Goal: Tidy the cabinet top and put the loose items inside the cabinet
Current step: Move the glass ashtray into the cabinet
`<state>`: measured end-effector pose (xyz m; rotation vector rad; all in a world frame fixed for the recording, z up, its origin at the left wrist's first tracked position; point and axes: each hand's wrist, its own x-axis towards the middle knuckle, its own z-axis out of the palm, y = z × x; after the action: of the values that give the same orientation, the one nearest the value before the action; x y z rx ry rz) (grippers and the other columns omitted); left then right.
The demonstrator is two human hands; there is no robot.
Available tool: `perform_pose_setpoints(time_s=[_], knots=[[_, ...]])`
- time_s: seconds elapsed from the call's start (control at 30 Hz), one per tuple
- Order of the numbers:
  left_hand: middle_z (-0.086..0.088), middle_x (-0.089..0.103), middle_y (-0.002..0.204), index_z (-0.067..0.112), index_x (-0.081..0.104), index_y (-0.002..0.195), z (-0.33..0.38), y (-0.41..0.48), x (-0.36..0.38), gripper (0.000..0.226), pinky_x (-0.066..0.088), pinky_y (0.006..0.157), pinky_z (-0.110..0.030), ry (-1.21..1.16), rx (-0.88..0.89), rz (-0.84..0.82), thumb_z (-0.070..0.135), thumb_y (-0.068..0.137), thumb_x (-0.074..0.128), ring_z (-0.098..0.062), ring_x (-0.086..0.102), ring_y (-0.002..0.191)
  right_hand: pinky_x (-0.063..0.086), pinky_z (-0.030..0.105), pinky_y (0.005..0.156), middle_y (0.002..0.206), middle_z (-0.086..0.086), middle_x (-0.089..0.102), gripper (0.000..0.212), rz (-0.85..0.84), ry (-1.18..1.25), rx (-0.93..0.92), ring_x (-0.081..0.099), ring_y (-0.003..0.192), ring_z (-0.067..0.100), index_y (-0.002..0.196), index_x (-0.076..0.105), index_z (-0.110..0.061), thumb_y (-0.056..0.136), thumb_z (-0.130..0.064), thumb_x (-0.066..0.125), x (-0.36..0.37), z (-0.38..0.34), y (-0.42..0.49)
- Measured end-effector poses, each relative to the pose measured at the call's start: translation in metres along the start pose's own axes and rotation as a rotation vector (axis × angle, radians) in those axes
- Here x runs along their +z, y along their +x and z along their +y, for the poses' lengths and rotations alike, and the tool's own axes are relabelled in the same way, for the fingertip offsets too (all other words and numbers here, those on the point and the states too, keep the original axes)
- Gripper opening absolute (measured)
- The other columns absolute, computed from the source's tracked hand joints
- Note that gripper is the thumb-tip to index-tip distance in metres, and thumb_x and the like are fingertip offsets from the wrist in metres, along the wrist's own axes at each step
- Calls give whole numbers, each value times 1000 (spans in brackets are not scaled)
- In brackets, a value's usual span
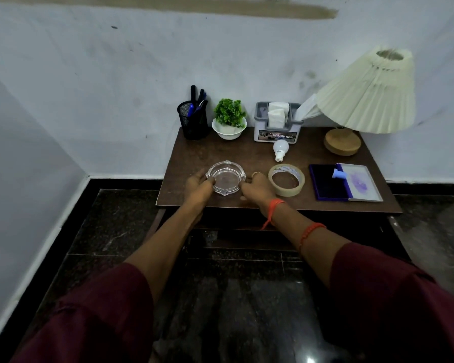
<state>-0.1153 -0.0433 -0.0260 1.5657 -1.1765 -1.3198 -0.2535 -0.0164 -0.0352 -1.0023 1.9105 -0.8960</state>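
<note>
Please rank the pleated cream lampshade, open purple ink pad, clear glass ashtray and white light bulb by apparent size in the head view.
1. Pleated cream lampshade, clearly largest.
2. Open purple ink pad.
3. Clear glass ashtray, touched by the left hand and right hand.
4. White light bulb, smallest.

Brown cabinet top — ashtray, tape roll, bulb, ink pad, lamp.

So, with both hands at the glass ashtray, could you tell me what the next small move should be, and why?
Probably lift the glass ashtray straight up: the left hand and right hand flank its rim, and it still sits on the cabinet top.
</note>
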Motion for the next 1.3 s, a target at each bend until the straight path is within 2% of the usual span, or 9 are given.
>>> perform_pose_setpoints(time_s=[0.07,0.2,0.3,0.47,0.6,0.73,0.97,1.13,1.3], knots=[[-10,60,134,5,52,137,0,-3,0,48,43,89,-18,-17,-9,6,5,89,58,-17,58,119,55,49,90,109,13,72,36,-5,6,-2,68,102,34,105,70,-8,73,-21,59,1,1,-2],[-8,54,141,4,47,140,-3,-15,0,51,41,96,-18,-70,-10,18,5,90,58,-17,52,127,56,47,91,107,12,72,43,26,36,6,68,102,34,106,69,-9,68,-26,58,3,7,-11],[-13,56,138,5,48,140,-10,-24,-2,53,45,107,-33,-124,-18,9,3,87,58,-22,56,125,56,44,93,110,6,72,40,12,79,21,69,102,27,116,66,-13,77,-19,59,4,13,-25],[-13,61,132,9,47,141,-20,-43,-11,56,48,105,-44,-233,-72,25,2,86,59,-25,62,118,57,46,90,107,-1,73,41,12,175,13,67,104,20,112,68,-25,73,-26,54,12,33,-47],[-10,65,127,9,54,136,-35,-61,-20,51,49,103,-46,-271,-90,35,2,86,60,-23,64,113,62,40,78,101,-3,67,29,50,243,23,64,74,8,117,66,-19,90,-12,57,11,32,-83],[-11,67,123,5,59,130,-51,-86,-30,46,49,103,-49,-315,-93,69,-3,84,60,-25,64,114,61,27,66,109,-2,65,26,73,321,10,64,87,9,117,65,-15,92,-10,59,19,47,-105],[-15,65,125,3,58,129,-69,-120,-44,46,51,100,-47,-373,-144,119,-7,84,61,-27,63,114,59,23,62,102,2,71,12,145,461,24,70,92,16,98,68,-21,91,-12,63,35,71,-137],[-14,68,112,1,61,124,-73,-135,-51,43,58,69,-23,-396,-149,100,-12,83,58,-20,66,94,59,24,62,99,7,72,11,144,503,57,72,89,18,91,67,-25,90,-14,66,44,84,-143],[-18,68,116,-2,61,125,-83,-127,-49,43,54,88,-37,-387,-194,102,-11,84,58,-23,64,98,59,23,61,98,10,72,12,115,467,91,72,88,20,92,67,-22,90,-10,65,46,91,-135]])
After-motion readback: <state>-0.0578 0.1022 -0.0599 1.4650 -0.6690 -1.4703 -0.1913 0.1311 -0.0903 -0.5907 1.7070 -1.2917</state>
